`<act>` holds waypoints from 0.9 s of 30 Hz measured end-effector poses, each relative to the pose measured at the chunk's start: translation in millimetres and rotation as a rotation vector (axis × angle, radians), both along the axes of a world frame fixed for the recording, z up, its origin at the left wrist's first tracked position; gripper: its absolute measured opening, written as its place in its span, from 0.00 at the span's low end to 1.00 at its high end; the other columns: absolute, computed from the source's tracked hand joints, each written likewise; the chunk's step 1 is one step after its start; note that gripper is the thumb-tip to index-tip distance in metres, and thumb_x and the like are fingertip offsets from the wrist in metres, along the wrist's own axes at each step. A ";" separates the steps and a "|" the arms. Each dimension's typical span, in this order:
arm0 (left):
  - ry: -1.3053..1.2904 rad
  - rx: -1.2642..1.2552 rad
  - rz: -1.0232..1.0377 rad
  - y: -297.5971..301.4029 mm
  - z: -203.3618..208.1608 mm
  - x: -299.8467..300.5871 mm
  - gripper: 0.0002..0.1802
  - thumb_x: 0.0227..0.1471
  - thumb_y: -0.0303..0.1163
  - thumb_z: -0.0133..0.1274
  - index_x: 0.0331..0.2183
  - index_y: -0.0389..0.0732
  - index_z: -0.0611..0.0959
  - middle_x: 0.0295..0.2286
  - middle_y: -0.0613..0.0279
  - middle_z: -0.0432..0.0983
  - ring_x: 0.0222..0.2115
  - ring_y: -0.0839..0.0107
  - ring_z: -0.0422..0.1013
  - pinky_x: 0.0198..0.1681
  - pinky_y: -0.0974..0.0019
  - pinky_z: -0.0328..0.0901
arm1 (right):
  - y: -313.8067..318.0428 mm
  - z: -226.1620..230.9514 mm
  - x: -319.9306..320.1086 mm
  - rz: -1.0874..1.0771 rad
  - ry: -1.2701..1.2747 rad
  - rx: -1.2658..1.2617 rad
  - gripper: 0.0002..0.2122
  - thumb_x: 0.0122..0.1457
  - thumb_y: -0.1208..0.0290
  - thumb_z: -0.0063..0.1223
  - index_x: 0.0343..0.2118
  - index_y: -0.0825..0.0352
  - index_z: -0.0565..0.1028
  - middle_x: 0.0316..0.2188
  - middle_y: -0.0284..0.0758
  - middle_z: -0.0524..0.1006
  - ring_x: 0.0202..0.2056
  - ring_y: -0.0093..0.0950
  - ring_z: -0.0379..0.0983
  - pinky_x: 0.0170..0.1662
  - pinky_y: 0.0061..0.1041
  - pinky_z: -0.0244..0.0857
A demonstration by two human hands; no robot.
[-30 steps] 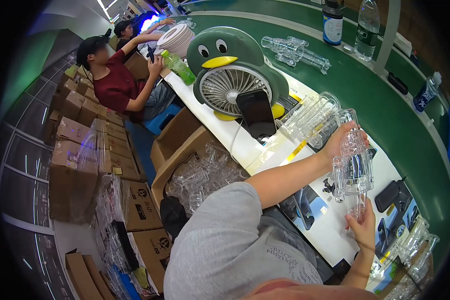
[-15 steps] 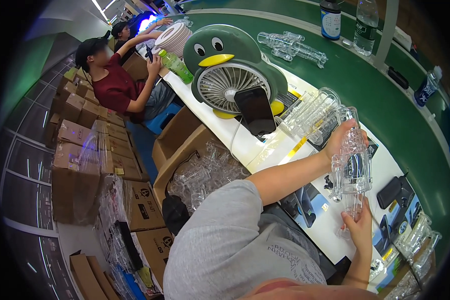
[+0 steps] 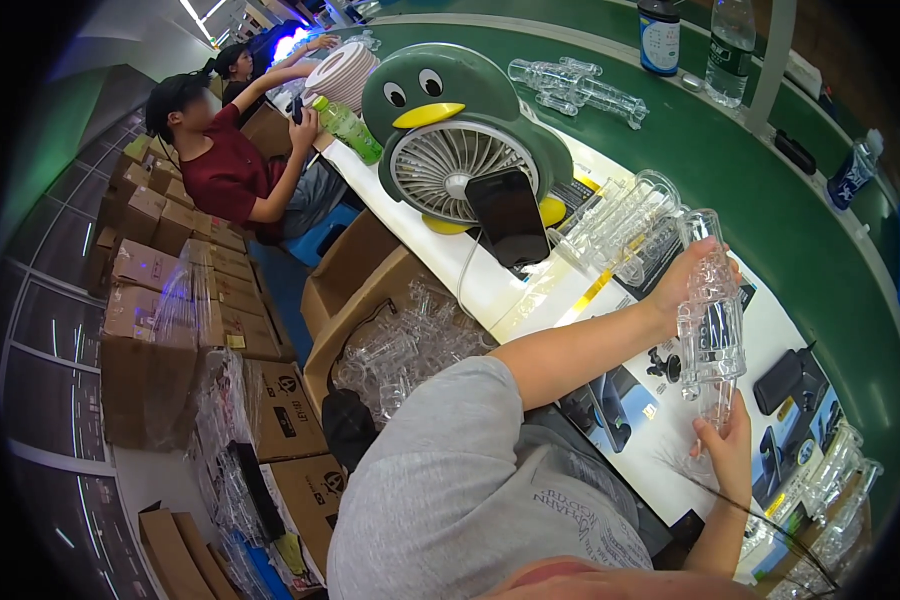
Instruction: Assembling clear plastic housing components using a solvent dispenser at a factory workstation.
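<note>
A clear, see-through tubular piece (image 3: 712, 340) with side tubes and a narrow lower end stands nearly upright between my hands over the table. My left hand (image 3: 682, 282) is wrapped round its upper part, the fingers partly behind it. Lower down, my right hand (image 3: 732, 440) grips the narrow end between thumb and fingers. Beside my left hand, a row of similar clear pieces (image 3: 620, 225) lies on the printed table top. Past my right hand lies a black case-like object (image 3: 782, 380).
A green penguin-shaped fan (image 3: 455, 140) stands on the table with a phone (image 3: 510, 218) leaning on it. An open carton (image 3: 335, 350) of clear pieces is at my left. More clear pieces (image 3: 580, 88) lie on the green surface (image 3: 820, 250). Co-workers (image 3: 220, 170) sit at far left.
The clear piece has turned slightly and shifted a little right, with both hands moving along. A thin dark strand near my right hand has swung to the left.
</note>
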State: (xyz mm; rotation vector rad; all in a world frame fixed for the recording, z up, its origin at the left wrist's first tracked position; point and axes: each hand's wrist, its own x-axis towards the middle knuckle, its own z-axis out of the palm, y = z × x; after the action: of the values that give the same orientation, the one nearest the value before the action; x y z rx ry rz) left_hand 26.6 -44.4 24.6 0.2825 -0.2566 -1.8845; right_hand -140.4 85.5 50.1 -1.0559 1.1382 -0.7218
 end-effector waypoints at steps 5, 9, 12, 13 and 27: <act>-0.024 -0.176 -0.068 -3.3 0.6 6.2 0.22 0.45 0.42 0.56 0.41 0.45 0.71 0.38 0.57 0.71 0.44 0.63 0.67 0.49 0.60 0.64 | 1.4 0.3 2.4 -0.035 -0.022 -0.040 0.28 0.43 0.84 0.53 0.50 0.71 0.59 0.31 0.33 0.68 0.23 0.15 0.63 0.18 0.14 0.62; -0.025 -0.304 -0.121 -1.5 16.1 10.0 0.39 0.37 0.36 0.62 0.49 0.43 0.60 0.39 0.55 0.68 0.45 0.63 0.66 0.48 0.60 0.65 | 1.9 -1.2 -2.1 -0.020 -0.069 -0.066 0.33 0.39 0.84 0.55 0.53 0.71 0.57 0.35 0.35 0.69 0.22 0.16 0.64 0.19 0.15 0.63; -0.042 -0.321 -0.151 -2.4 15.6 9.7 0.43 0.35 0.33 0.63 0.51 0.44 0.58 0.38 0.55 0.68 0.44 0.64 0.66 0.46 0.61 0.65 | 1.6 -0.8 -8.4 -0.006 -0.138 0.044 0.34 0.39 0.84 0.55 0.54 0.71 0.56 0.37 0.36 0.69 0.21 0.17 0.65 0.19 0.15 0.63; -0.044 -0.324 -0.151 -3.2 12.7 10.0 0.43 0.35 0.33 0.63 0.51 0.44 0.58 0.38 0.55 0.68 0.44 0.64 0.66 0.46 0.61 0.65 | 1.0 -1.0 -7.5 -0.006 -0.139 0.041 0.34 0.39 0.84 0.55 0.54 0.71 0.56 0.37 0.36 0.69 0.21 0.17 0.65 0.19 0.15 0.63; -0.063 -0.241 -0.180 -1.5 10.3 11.4 0.28 0.38 0.33 0.60 0.42 0.46 0.66 0.35 0.59 0.69 0.39 0.67 0.69 0.43 0.61 0.67 | 3.3 -2.8 1.6 -0.030 -0.082 0.007 0.31 0.41 0.85 0.53 0.52 0.72 0.58 0.36 0.38 0.69 0.20 0.17 0.65 0.19 0.14 0.63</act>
State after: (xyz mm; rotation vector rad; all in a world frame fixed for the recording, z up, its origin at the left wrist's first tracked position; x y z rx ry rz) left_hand 38.0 -45.8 34.9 0.1588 -0.5636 -1.9995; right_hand -138.8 88.9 47.3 -0.9958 1.0876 -0.7776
